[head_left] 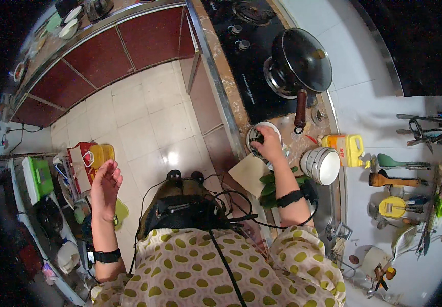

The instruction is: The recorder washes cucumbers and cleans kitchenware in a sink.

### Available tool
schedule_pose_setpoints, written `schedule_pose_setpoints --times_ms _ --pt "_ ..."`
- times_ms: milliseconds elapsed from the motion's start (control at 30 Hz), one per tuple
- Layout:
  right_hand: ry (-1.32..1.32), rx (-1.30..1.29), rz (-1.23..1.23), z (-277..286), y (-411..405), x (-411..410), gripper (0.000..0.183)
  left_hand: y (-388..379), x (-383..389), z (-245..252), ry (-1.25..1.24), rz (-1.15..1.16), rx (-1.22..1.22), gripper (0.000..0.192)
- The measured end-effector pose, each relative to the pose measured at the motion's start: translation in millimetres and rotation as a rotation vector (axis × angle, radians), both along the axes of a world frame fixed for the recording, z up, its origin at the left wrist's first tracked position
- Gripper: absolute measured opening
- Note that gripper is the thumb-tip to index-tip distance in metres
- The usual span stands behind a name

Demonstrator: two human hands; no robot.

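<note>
My right hand (270, 145) reaches into a white bowl (279, 130) on the counter, below the stove. Dark food (258, 137) shows between its thumb and fingers; whether they grip it is unclear. Beside the bowl lies a pale square board (246, 175), with green leafy vegetables (269, 186) by my right forearm. My left hand (107, 188) hangs in the air on the left, palm up with loosely curled fingers and nothing in it. Below it, partly covered, is a yellow plastic container (103, 151) by a red box (79, 163).
A lidded wok (303, 61) sits on the black gas stove (251, 92), its wooden handle (300, 107) pointing toward me. Stacked white bowls (322, 165) and a yellow oil jug (343, 149) stand by the wall. Utensils (401, 163) hang there. Shelving (21, 199) flanks my left; cables (244, 197) hang before me.
</note>
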State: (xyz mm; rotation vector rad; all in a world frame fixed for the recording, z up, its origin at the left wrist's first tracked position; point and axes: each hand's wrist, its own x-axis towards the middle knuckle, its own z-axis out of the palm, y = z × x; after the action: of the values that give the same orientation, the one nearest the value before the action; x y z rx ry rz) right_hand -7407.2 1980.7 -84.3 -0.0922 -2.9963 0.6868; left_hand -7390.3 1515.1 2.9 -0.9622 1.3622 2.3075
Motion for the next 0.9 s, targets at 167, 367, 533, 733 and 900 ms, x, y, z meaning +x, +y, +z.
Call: schedule_pose_setpoints --times_ms 167,367,533,733,900 --pt "-0.093 0.111 0.076 -20.7 11.0 4.1 0.024 3.8 3.9 -1.7 -0.014 0.012 0.003 0.025" --pt "-0.026 -0.113 -0.150 -11.2 20.2 4.7 0.011 8.0 7.1 -3.0 -0.014 0.036 -0.010 0.024" --pt "-0.039 -0.148 -0.207 3.7 22.8 4.1 0.014 14.3 5.5 -2.3 -0.010 -0.001 0.011 0.027" --pt "-0.131 -0.114 0.022 11.6 28.7 12.0 0.033 16.3 7.2 -1.5 0.003 0.014 0.001 0.025" --pt "-0.379 0.058 0.070 21.0 10.9 13.8 0.042 11.9 10.9 -8.5 -0.009 0.033 0.005 0.025"
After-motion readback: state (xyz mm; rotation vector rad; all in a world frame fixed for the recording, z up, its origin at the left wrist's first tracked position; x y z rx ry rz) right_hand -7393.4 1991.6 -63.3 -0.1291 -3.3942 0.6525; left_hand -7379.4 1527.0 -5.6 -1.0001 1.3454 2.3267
